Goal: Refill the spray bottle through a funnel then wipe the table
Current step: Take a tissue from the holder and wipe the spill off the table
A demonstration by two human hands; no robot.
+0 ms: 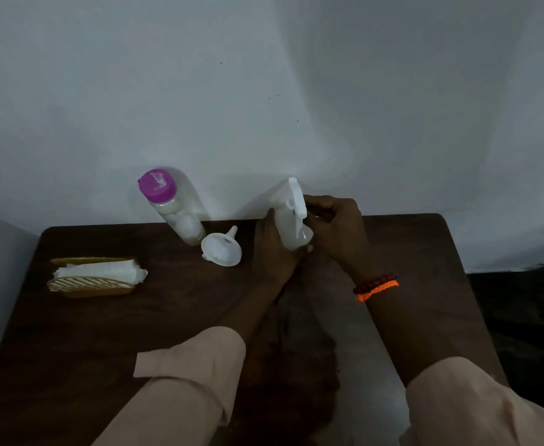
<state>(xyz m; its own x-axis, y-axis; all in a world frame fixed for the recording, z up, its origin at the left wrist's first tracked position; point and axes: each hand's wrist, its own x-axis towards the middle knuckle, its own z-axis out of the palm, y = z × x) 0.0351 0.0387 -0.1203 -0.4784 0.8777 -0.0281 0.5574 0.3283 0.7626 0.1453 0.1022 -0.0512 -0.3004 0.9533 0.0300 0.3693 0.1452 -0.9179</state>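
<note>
Nearby, funnel [221, 249], purple-capped bottle [172, 209], napkin holder [93, 278]; both hands [272, 252] gripping spray bottle [293, 220]

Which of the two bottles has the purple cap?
The bottle standing untouched at the table's back edge, left of the funnel. The spray bottle held in both hands has a white top.

Purple cap [157, 185]: we saw pale embossed marks on top, too blurred for us to read.
Clear bottle [182, 220] under that cap: we found no label or print we could read.
Spray bottle [291, 225]: we made out no brand, number or lettering on its body or white head.
Funnel [221, 250]: we read nothing on it.
Napkin holder [90, 284]: we saw only a striped pattern, no words.
</note>
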